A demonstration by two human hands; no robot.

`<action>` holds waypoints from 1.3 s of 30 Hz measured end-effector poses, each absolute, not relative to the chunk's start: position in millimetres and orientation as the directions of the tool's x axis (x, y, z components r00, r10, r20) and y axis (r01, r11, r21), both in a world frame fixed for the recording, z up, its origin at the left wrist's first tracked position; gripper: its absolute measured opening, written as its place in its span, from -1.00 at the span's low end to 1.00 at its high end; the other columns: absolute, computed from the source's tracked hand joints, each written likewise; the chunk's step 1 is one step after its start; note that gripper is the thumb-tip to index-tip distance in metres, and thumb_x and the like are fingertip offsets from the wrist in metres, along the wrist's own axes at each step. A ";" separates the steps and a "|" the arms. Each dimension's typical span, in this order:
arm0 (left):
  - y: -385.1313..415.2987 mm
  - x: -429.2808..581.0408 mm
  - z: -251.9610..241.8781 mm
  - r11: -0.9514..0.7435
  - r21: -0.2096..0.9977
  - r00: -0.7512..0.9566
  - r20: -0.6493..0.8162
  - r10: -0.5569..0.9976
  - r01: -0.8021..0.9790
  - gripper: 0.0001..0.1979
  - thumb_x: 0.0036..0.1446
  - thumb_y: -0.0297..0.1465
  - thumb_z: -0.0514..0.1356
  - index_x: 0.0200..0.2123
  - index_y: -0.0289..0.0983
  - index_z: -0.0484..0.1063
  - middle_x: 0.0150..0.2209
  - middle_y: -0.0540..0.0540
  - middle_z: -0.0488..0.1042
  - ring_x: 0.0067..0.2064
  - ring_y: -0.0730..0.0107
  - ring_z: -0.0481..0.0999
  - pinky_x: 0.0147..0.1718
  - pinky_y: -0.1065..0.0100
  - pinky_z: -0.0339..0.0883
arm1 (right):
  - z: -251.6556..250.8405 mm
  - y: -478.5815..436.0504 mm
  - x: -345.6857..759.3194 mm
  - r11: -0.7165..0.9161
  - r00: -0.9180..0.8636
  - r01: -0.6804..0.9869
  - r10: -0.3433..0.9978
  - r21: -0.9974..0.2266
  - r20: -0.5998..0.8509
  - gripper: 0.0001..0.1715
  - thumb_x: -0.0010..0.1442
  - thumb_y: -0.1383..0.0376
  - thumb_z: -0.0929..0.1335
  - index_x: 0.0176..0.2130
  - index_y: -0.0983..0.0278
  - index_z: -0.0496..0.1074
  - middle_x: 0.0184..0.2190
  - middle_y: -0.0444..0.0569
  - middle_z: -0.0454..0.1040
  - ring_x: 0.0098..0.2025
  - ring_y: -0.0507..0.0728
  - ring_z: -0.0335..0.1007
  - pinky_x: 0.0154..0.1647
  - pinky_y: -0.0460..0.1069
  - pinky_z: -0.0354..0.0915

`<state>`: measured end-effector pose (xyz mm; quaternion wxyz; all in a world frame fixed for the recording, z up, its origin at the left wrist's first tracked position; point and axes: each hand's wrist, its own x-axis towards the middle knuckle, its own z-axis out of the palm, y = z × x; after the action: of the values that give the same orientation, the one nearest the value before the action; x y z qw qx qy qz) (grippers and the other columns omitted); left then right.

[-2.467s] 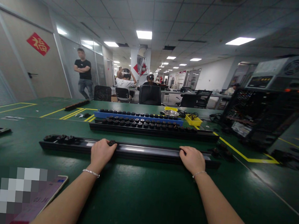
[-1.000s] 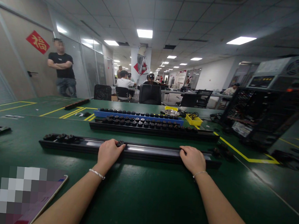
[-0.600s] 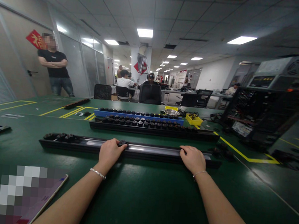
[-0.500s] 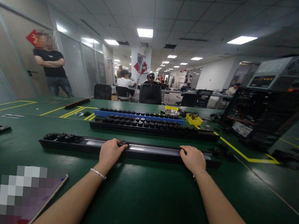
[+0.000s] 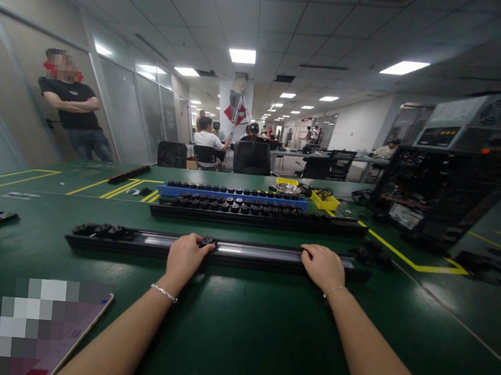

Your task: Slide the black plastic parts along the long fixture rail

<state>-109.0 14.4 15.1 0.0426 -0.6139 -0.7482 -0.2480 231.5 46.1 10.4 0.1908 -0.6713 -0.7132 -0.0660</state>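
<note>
A long black channel-shaped rail (image 5: 253, 260) with a shiny inner strip lies across the table in front of me. My left hand (image 5: 183, 258) is closed, thumb and fingers pinching a small black round part (image 5: 207, 242) in the channel near the rail's middle. Further right, my right hand (image 5: 324, 267) is curled over the rail and grips it, its fingertips on the far edge. Several similar black parts (image 5: 104, 230) sit in the rail's left end. Beside its right end lie more dark parts (image 5: 377, 256), partly behind my right hand.
Behind stand another black rail (image 5: 257, 218) and a blue rail (image 5: 232, 195), with rows of black parts. A yellow bin (image 5: 325, 201) and metal bowl (image 5: 288, 188) are farther back. An open computer case (image 5: 423, 195) stands right; a phone-like device (image 5: 78, 330) lies front left.
Both my hands stay almost where they were; the small part at my left hand has shifted or tilted very slightly. A person standing at the back left has moved a little to the left.
</note>
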 end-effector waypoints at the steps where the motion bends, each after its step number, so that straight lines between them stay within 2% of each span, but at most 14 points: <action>1: 14.3 -108.7 15.1 0.119 0.320 -0.239 0.369 0.898 0.940 -0.60 0.00 -0.05 0.14 -0.27 -0.27 0.44 -0.32 -0.13 0.51 -0.21 0.20 0.47 -0.21 0.28 0.29 | 10.5 46.1 231.5 0.090 -0.026 0.983 0.932 -0.161 0.362 -0.54 0.15 0.20 0.13 -0.12 0.21 0.48 -0.08 -0.05 0.46 0.00 0.13 0.29 0.00 0.05 0.13; 11: 15.7 -107.7 9.8 0.013 0.295 -0.148 0.441 0.885 0.955 -0.67 0.02 -0.11 0.14 -0.32 -0.25 0.44 -0.31 -0.11 0.51 -0.20 0.22 0.46 -0.18 0.29 0.26 | 12.6 43.8 229.7 0.087 -0.024 0.984 0.930 -0.157 0.367 -0.55 0.15 0.21 0.13 -0.13 0.21 0.48 -0.08 -0.07 0.47 -0.02 0.13 0.30 -0.01 0.05 0.13; 19: 14.9 -102.3 11.7 -0.015 0.293 -0.119 0.436 0.892 0.956 -0.70 0.03 -0.14 0.15 -0.32 -0.26 0.45 -0.28 -0.12 0.51 -0.18 0.22 0.45 -0.14 0.28 0.26 | 13.0 43.7 230.6 0.085 -0.018 0.981 0.936 -0.176 0.352 -0.53 0.15 0.21 0.12 -0.12 0.21 0.47 -0.07 -0.06 0.46 0.00 0.13 0.29 0.01 0.06 0.13; 25: 17.4 -103.0 8.9 -0.058 0.331 -0.099 0.436 0.894 0.942 -0.73 0.03 -0.18 0.16 -0.31 -0.24 0.47 -0.25 -0.10 0.52 -0.12 0.22 0.43 -0.08 0.26 0.24 | 13.5 43.1 230.0 0.082 -0.014 0.981 0.934 -0.175 0.356 -0.54 0.15 0.21 0.13 -0.12 0.21 0.48 -0.07 -0.05 0.46 0.00 0.13 0.29 0.01 0.06 0.14; 33: 19.6 -100.8 6.4 -0.129 0.316 -0.025 0.441 0.897 0.940 -0.71 0.05 -0.20 0.15 -0.25 -0.25 0.50 -0.19 -0.14 0.51 0.01 0.21 0.35 0.03 0.24 0.17 | 10.7 46.1 230.7 0.092 -0.031 0.985 0.927 -0.146 0.374 -0.55 0.14 0.21 0.13 -0.13 0.22 0.48 -0.08 -0.05 0.47 -0.02 0.13 0.30 0.00 0.05 0.15; 39: 18.5 -99.5 7.4 -0.158 0.310 0.003 0.447 0.894 0.938 -0.72 0.06 -0.21 0.14 -0.25 -0.25 0.50 -0.20 -0.13 0.52 0.03 0.20 0.34 0.04 0.21 0.16 | 9.7 46.9 230.2 0.088 -0.030 0.987 0.921 -0.133 0.388 -0.56 0.14 0.22 0.14 -0.14 0.22 0.49 -0.09 -0.06 0.48 -0.03 0.13 0.32 -0.01 0.03 0.15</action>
<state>-99.5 18.5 7.4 0.0384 -0.7070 -0.6478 -0.2812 230.2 46.9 9.7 0.1909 -0.6698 -0.7123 -0.0863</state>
